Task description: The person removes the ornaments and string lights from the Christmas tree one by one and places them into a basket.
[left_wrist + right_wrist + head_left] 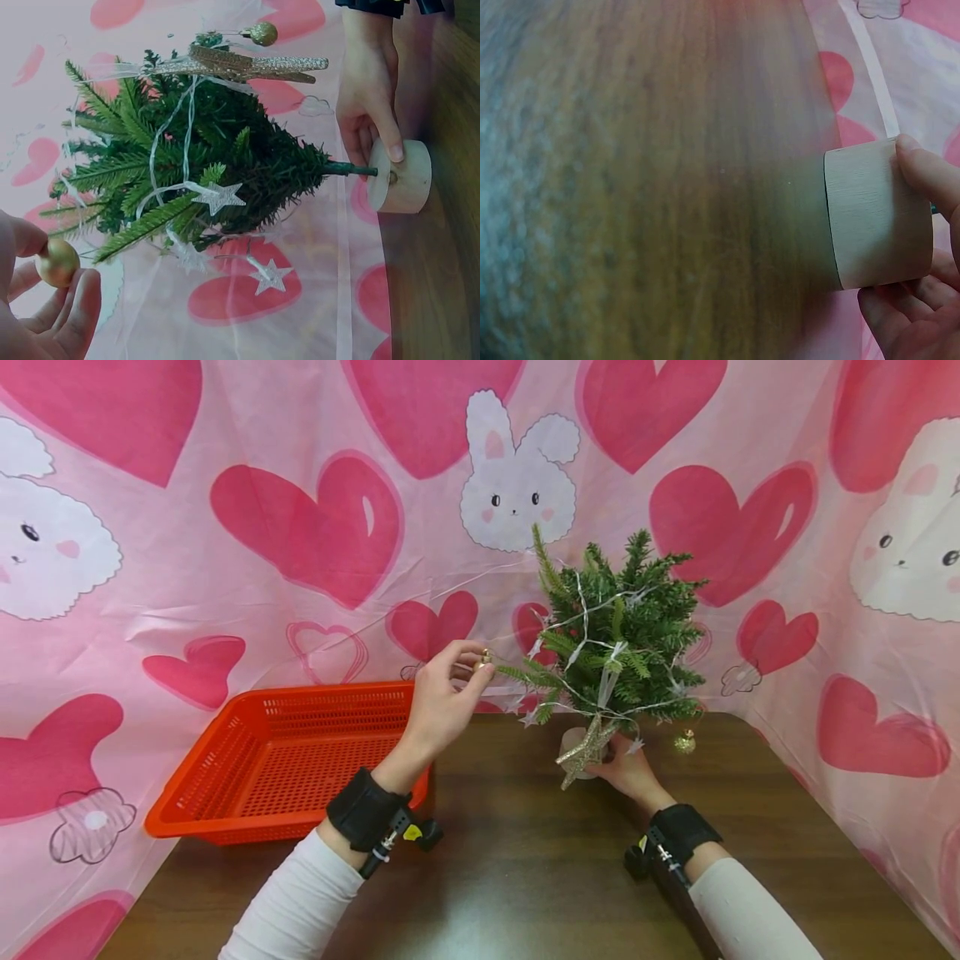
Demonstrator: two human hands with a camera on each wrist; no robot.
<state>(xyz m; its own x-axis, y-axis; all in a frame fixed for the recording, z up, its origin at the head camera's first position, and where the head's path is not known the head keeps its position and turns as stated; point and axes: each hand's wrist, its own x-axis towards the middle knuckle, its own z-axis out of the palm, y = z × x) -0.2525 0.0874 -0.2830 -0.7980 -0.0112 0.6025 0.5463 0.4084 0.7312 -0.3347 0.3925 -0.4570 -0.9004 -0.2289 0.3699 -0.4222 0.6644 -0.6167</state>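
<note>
My left hand (pixel 448 687) pinches a small gold ball ornament (pixel 58 262) between thumb and fingers, at the tip of a left-hand branch of a small artificial Christmas tree (pixel 637 635). Whether the ornament's loop is around the twig cannot be told. With my right hand (pixel 632 772), I grip the tree's round, pale wooden base (pixel 877 217), thumb on one side and fingers on the other. A glittery gold star (pixel 587 753) hangs at the front of the tree, partly covering the base in the head view. Star-shaped string lights (pixel 219 199) wrap the branches.
A red-orange plastic basket (pixel 258 822) stands on the left of the brown wooden table (pixel 525 860). Another gold ball ornament (pixel 685 742) hangs from the tree's right side. Behind the table is a pink cloth with hearts and rabbits (pixel 427 552).
</note>
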